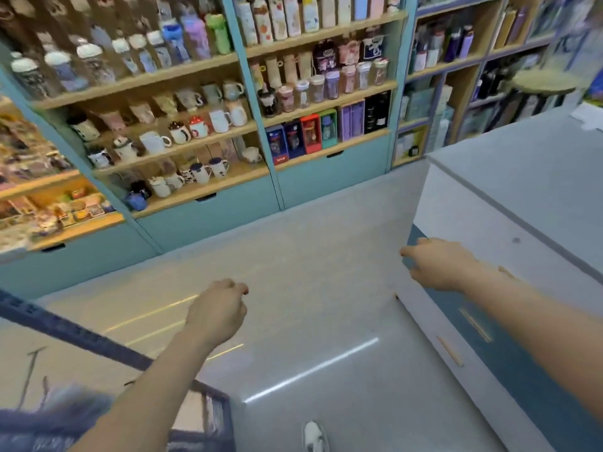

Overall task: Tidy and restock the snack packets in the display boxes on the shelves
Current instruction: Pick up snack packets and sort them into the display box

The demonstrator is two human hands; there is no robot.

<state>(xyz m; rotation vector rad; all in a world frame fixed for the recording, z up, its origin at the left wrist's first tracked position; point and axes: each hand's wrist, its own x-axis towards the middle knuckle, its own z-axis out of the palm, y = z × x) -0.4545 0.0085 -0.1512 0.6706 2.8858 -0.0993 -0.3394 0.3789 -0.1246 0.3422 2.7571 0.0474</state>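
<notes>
Mugs [182, 132] are ranged in rows, bottles [192, 37] above, boxed flasks [310, 133] to the rt; white-blue cabinet [473, 207] is set on grey floor [310, 243].

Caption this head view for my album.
Empty-handed: left hand and right hand above a shop floor, facing shelves of mugs.

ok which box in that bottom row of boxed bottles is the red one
The red box, third from the left, standing between a dark blue box and a green box.

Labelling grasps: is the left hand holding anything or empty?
Empty. The left hand hangs over the floor with fingers loosely curled, and no packet or other thing shows in them.
</notes>
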